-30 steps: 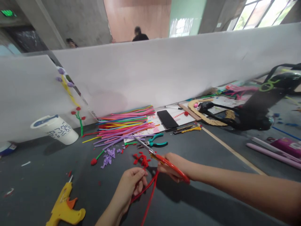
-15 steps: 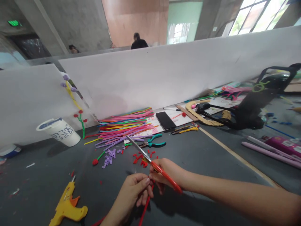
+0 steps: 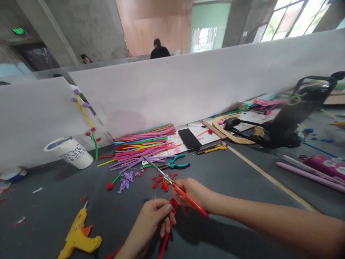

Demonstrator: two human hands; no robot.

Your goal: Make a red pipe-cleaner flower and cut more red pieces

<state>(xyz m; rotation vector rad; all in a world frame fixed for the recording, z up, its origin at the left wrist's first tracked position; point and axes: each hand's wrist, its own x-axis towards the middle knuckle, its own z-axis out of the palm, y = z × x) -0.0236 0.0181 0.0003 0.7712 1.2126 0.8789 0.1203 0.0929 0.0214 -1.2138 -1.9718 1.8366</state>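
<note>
Near the front middle of the table, my left hand (image 3: pixel 159 215) pinches a red pipe cleaner (image 3: pixel 165 240), which trails down toward the lower edge. Close beside it, my right hand (image 3: pixel 190 194) is closed around a pair of red-handled scissors (image 3: pixel 185 196). Their blades point up and to the left, away from me, and look shut. The right fingertips are just above the bent red end; whether they touch it is hard to see. Beyond the hands lie short red cut pieces (image 3: pixel 164 184), purple cut pieces (image 3: pixel 125 181) and a green stem with a red ball (image 3: pixel 110 186).
A yellow glue gun (image 3: pixel 78 235) lies at the lower left. Behind are a white cup (image 3: pixel 72 154), a pile of pipe cleaners (image 3: pixel 140 144), teal-handled pliers (image 3: pixel 179 165), a phone (image 3: pixel 189 139) and a yellow utility knife (image 3: pixel 215 148). A black stand (image 3: pixel 285 122) is right; a white partition (image 3: pixel 175 90) runs behind.
My right fingers have shifted slightly up from my left fingertips, and more of the bent red pipe cleaner shows between the hands. The scissors stay in my right hand.
</note>
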